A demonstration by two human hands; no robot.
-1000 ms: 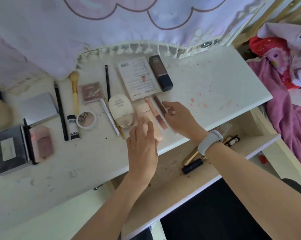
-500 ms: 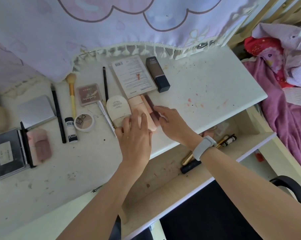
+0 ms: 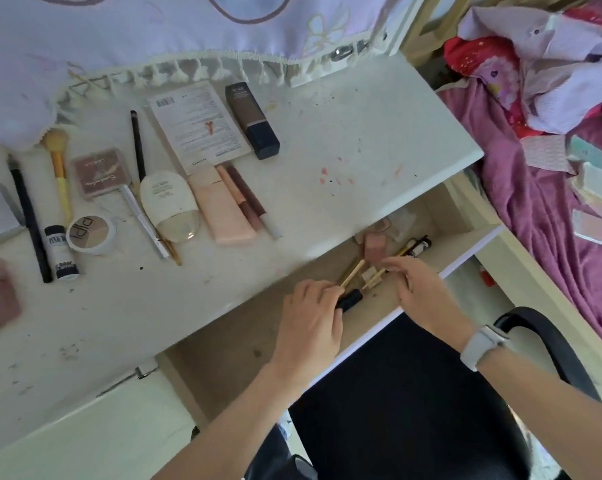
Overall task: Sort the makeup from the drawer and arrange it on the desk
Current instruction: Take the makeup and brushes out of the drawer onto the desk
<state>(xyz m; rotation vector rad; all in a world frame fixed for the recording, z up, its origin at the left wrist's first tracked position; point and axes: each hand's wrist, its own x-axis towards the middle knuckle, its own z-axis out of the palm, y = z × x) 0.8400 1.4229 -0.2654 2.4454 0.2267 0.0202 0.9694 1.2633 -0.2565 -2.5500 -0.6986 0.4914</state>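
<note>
Both hands are down in the open drawer [image 3: 327, 327] below the white desk [image 3: 344, 140]. My left hand [image 3: 310, 320] grips a black tube [image 3: 350, 299] together with a gold stick [image 3: 352, 276]. My right hand [image 3: 417, 292] pinches another gold stick [image 3: 377, 277]. A pink block [image 3: 375, 249] and a black-and-white tube [image 3: 417, 244] lie further back in the drawer. On the desk lie a pink tube [image 3: 220, 206], two slim lip sticks [image 3: 247, 199], a cream bottle [image 3: 168, 202], a white card [image 3: 197, 126] and a dark foundation bottle [image 3: 252, 121].
More makeup lies at the desk's left: a brown palette [image 3: 100, 173], a round compact [image 3: 90, 233], a yellow brush [image 3: 59, 164], black pencils [image 3: 29, 216]. A fringed cloth [image 3: 188, 32] overhangs the back edge. A black chair [image 3: 413, 403] is below me; a bed with purple bedding [image 3: 541, 188] is to the right.
Both hands have left the pink tube and lip sticks on the desk and dropped into the drawer, where they now hold the black tube and gold sticks. The view has tilted down.
</note>
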